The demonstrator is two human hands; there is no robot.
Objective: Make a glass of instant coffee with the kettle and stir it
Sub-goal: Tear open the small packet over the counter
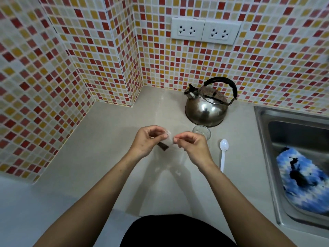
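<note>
**Coffee sachet at the tear, glass waiting**

Coffee sachet (164, 142) is up off the desk (110, 132), pinched btwn both hands in front of the glass. Left hand (146, 140) is clamped on the body of it, dark end poking out below; right hand (191, 144) pinches the pale top corner w/ thumb and forefinger. Looks like the tear-open step.

Best bet: keep the pinches tight together at the notch, rip across, hold it upright so no powder spills.

Glass (201, 131) sits just behind the right hand, just in front of the kettle (207, 106) – short hop to tip in. White plastic spoon (222, 154) lies right of it. Sink (263, 139) edge is near on the right; wall corner well off left. Plenty of bare desk up front.
</note>
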